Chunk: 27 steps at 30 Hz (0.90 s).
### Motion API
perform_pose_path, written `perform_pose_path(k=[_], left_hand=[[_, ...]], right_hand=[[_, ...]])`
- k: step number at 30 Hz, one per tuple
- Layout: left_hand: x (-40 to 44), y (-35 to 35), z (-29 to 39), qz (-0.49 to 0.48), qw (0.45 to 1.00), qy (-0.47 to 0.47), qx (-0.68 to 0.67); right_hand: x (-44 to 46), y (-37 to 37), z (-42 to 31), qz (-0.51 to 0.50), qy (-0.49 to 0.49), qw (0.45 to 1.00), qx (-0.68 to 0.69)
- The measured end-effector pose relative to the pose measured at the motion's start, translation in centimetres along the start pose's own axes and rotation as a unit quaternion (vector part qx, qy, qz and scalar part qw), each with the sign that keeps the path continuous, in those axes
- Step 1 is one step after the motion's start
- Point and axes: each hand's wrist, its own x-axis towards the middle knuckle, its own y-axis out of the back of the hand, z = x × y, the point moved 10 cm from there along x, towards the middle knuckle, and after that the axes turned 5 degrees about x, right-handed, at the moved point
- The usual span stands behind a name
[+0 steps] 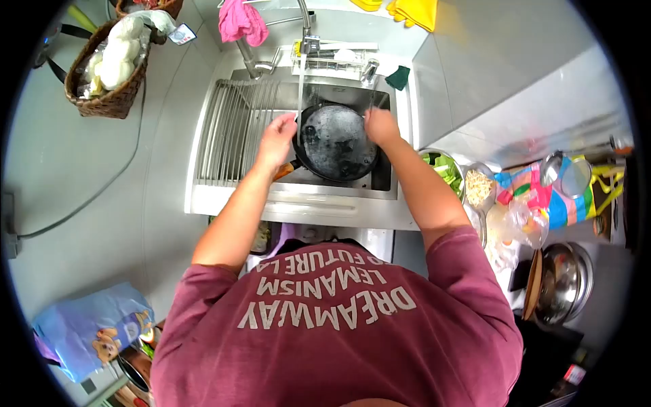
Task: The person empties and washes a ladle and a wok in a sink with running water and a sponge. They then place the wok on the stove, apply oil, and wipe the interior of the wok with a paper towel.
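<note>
We wear a maroon T-shirt (325, 353), its upside-down lettering reading "DREAMWAY", "LEMANISM" and, partly cut off by folds, "FUTURE LA". Beyond it, at upper centre, is the steel sink (237, 125) with its pale front edge running across below both forearms. A rod drying rack (234, 132) covers much of the sink's left side, leaving a narrow strip of open basin before the dark pan (336, 142). The pan sits in the right part of the sink, its wet round face up, close to the basin's right wall; its brownish handle (287, 170) points lower left, under our left wrist.

At lower left of the frame lies a blue bag (95, 329) printed with a bear; at upper left, a wicker basket (108, 105) holds pale, wrapped food. At right are metal lids (559, 281), a bowl of cut greens (444, 169) and a dish of pale shreds (479, 188).

Our left hand (277, 141) is by the pan's left rim, beside water falling from the faucet (310, 44), fingers loosely open. Our right hand (382, 127) is at the upper right rim, fingers curled and blurred; we cannot tell whether they grip anything. A dark green pad (398, 78) lies behind it on the sink's ledge.
</note>
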Motion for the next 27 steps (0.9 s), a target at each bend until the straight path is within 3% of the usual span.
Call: perform_pose_path(k=[1, 2, 3, 5, 7, 8, 9, 10, 11, 12, 15, 16, 17, 19, 20, 21, 23, 27], left_hand=[[-0.7, 0.3, -0.1, -0.003, 1.000, -0.020, 0.002], [-1.1, 0.7, 0.4, -0.010, 0.999, -0.032, -0.003], [-2.0, 1.0, 0.4, -0.018, 0.999, -0.036, -0.008], [-2.9, 2.1, 0.6, -0.020, 0.999, -0.043, 0.000], [-2.5, 2.6, 1.0, -0.017, 0.997, -0.075, 0.012], [-2.2, 2.2, 1.4, -0.031, 0.995, -0.092, 0.008], [-2.5, 1.7, 2.1, -0.037, 0.991, -0.117, 0.047], [-2.4, 1.1, 3.3, -0.040, 0.984, -0.148, 0.087], [-2.7, 0.4, 5.4, -0.041, 0.975, -0.179, 0.124], [-3.3, -0.3, 6.9, -0.048, 0.967, -0.186, 0.168], [-5.3, -3.5, 13.7, 0.003, 0.882, -0.397, 0.255], [-5.9, -5.2, 15.7, -0.010, 0.866, -0.426, 0.262], [-6.7, -6.8, 17.7, -0.006, 0.841, -0.468, 0.273], [-7.2, -13.9, 20.6, -0.142, 0.852, -0.443, 0.240], [-8.7, -16.8, 22.1, -0.190, 0.832, -0.476, 0.211], [-9.8, -19.6, 22.9, -0.196, 0.817, -0.500, 0.209], [-13.7, -25.2, 25.1, -0.289, 0.819, -0.459, 0.188], [-23.2, -34.5, 29.4, -0.392, 0.762, -0.497, 0.138]], right_hand=[[-1.3, 0.4, 0.4, 0.005, -0.063, 0.998, 0.022], [-0.7, 2.9, 0.5, -0.022, -0.186, 0.958, 0.215], [-1.1, 4.9, -0.8, -0.054, -0.299, 0.865, 0.400], [0.4, 10.7, -2.4, 0.114, -0.220, 0.861, 0.444], [-0.9, 11.9, -3.0, 0.111, -0.217, 0.883, 0.402], [-2.3, 7.7, -2.1, -0.044, -0.239, 0.940, 0.241], [-4.1, 3.6, -1.4, -0.199, -0.203, 0.956, 0.068], [-4.7, 3.3, 0.1, -0.109, -0.205, 0.971, 0.065], [-5.4, 5.3, -1.2, -0.069, -0.298, 0.885, 0.351], [-4.4, 8.3, -3.8, -0.065, -0.269, 0.867, 0.414], [-3.8, 11.8, -5.6, -0.086, -0.236, 0.826, 0.504], [-3.7, 13.2, -5.9, -0.115, -0.189, 0.847, 0.483], [-4.0, 14.4, -5.8, -0.134, -0.185, 0.833, 0.503], [-6.1, 20.0, -4.0, -0.078, -0.184, 0.851, 0.486], [-7.3, 21.9, -2.7, -0.054, -0.202, 0.830, 0.518], [-8.7, 24.6, -1.4, -0.011, -0.200, 0.832, 0.518], [-12.1, 30.1, 2.0, 0.076, -0.194, 0.862, 0.461], [-21.5, 42.1, 7.4, 0.251, -0.270, 0.854, 0.369]])
